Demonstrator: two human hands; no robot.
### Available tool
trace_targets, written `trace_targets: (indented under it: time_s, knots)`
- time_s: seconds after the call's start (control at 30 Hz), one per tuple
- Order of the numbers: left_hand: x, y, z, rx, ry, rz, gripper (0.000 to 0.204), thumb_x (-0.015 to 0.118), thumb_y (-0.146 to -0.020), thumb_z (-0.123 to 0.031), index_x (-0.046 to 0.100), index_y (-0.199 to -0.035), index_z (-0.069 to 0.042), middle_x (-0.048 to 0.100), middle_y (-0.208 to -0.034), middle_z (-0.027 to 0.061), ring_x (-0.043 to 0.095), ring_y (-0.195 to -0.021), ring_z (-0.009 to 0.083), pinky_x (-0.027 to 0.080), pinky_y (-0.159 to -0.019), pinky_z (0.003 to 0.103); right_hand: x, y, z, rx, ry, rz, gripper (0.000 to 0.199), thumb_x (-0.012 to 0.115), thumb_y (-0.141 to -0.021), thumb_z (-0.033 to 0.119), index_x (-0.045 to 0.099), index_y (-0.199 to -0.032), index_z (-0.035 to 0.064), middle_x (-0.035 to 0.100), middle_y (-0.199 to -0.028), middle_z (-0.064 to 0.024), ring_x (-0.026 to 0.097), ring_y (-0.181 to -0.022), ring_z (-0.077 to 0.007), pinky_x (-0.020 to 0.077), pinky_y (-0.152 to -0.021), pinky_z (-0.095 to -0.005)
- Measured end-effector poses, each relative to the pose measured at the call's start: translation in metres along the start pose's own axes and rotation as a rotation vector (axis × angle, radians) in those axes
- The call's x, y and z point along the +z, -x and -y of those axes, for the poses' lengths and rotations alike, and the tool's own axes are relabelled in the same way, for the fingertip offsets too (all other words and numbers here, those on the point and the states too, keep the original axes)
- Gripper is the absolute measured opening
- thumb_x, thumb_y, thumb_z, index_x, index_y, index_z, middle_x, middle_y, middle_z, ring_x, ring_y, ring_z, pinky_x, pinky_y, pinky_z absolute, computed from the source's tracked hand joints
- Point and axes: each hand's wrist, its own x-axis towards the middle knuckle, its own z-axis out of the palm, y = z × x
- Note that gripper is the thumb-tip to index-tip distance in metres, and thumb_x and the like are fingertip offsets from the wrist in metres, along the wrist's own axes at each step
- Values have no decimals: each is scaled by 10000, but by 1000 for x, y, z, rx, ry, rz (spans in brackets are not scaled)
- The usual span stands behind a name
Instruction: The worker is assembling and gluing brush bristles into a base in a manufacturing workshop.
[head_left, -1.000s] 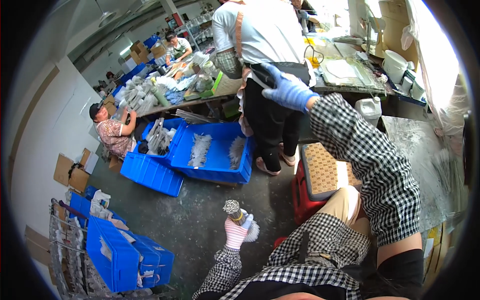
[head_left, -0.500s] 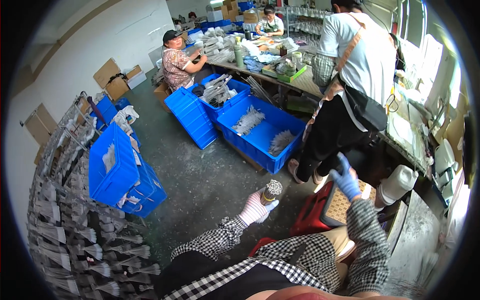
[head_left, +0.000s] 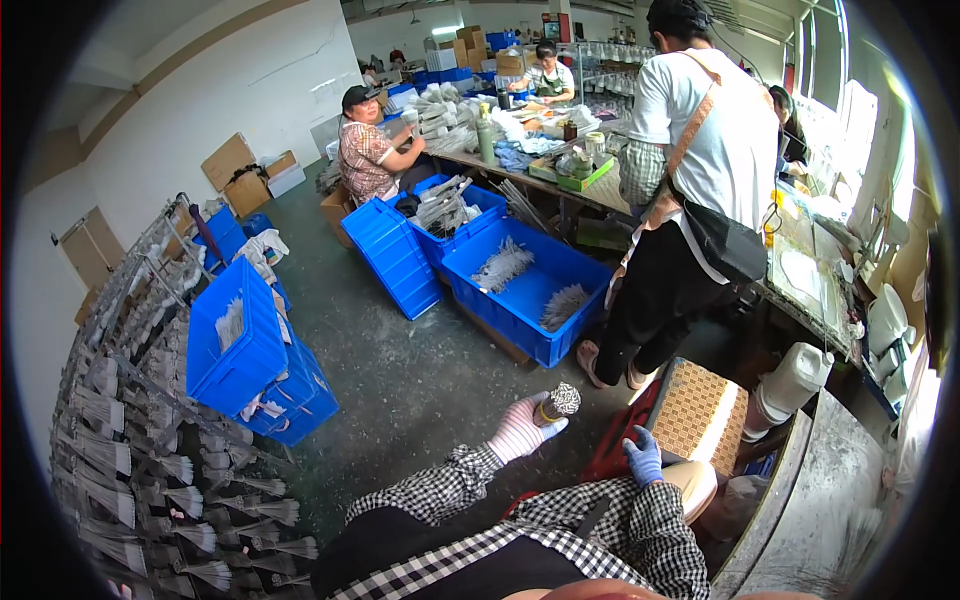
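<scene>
**One brush bundle in hand, the other hand idle**

One bundle of bristles [head_left: 558, 402] sits in my left hand [head_left: 520, 428], its speckled grey head pointing up and a yellow band around its neck. My white-gloved fingers are wrapped around the lower part of it, pressed together on the stem, and I hold it out in front of my knees, above the grey floor [head_left: 400, 380]. My right hand [head_left: 645, 460], in a blue glove, rests on my thigh; it carries nothing, with the fingers loosely curled rather than gripping, as far as I can tell.

I judge this to be a carrying or inspecting step: the bundle is lifted and free of any bin. The next move, as I see it, calls for a steady hold on the stem so the head does not splay, and for picking a place to set it.

Just beside my right knee stands a woven-topped stool [head_left: 700, 415] and a white jug [head_left: 795, 378]. Further out are blue crates [head_left: 520, 290] with similar bundles, a standing person [head_left: 690, 190] at the bench, and racks of brushes [head_left: 150, 470] on my left.
</scene>
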Motion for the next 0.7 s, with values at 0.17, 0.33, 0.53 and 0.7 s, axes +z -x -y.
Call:
trace_targets:
  time_s: [0.17,0.33,0.53,0.7]
  knots:
    - [17,-5,14,67,188,17,446,791,-794,-115,583,-1167,17,668,-1108,70,626,-990,117,513,-908,285,-21,12,2,23,285,-16,560,732,-831,312,564,-1312,79,664,-1065,-189,634,-970,-310,497,-893,-409]
    - [14,-6,37,58,243,12,456,796,-786,-114,574,-1159,25,664,-1089,68,626,-969,115,526,-891,290,-11,23,31,44,155,31,525,736,-839,259,571,-1309,94,673,-945,-151,656,-825,-241,530,-781,-372]
    - [14,-6,35,21,112,49,457,769,-807,-51,536,-1193,21,658,-1132,76,630,-1029,130,521,-937,289,-13,23,18,-16,291,2,510,704,-868,179,539,-1332,48,666,-881,-92,628,-752,-146,528,-711,-302]
    - [18,-13,33,-36,502,113,353,751,-793,-38,589,-1106,-13,657,-1062,47,625,-968,113,530,-878,283,-14,18,14,-2,249,-8,501,717,-860,202,557,-1316,72,663,-861,-98,633,-738,-174,530,-700,-321]
